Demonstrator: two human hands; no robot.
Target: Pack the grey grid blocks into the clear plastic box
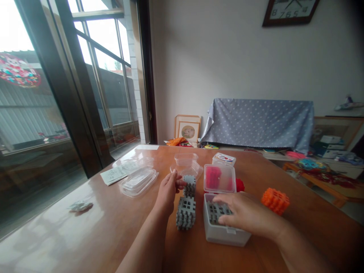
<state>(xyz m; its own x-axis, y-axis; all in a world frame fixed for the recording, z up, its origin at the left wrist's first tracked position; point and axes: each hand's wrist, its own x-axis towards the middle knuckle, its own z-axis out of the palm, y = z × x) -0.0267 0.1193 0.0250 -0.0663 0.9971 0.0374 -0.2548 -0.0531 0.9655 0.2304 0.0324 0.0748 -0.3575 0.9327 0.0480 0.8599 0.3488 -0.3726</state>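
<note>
My right hand (pixel 241 212) reaches into a white plastic box (pixel 224 238), thumb and fingers spanning a stack of grey notched blocks (pixel 217 208) inside it. The box's clear lid (pixel 219 178) is flipped back. My left hand (pixel 167 191) hovers at the left, fingers partly curled and thumb apart, with nothing visible between them. Its fingertips are beside a grey notched stack (pixel 190 185); whether they touch it I cannot tell. A second grey stack (pixel 186 213) stands nearer, on the table.
Orange notched blocks (pixel 275 200) lie right of the box, and red ones (pixel 240 185) behind it. Clear plastic containers (pixel 186 161), lids (pixel 139 182), a paper sheet (pixel 117 173), a small lidded box (pixel 224 159) and a crumpled packet (pixel 81 206) are on the brown table (pixel 113 235).
</note>
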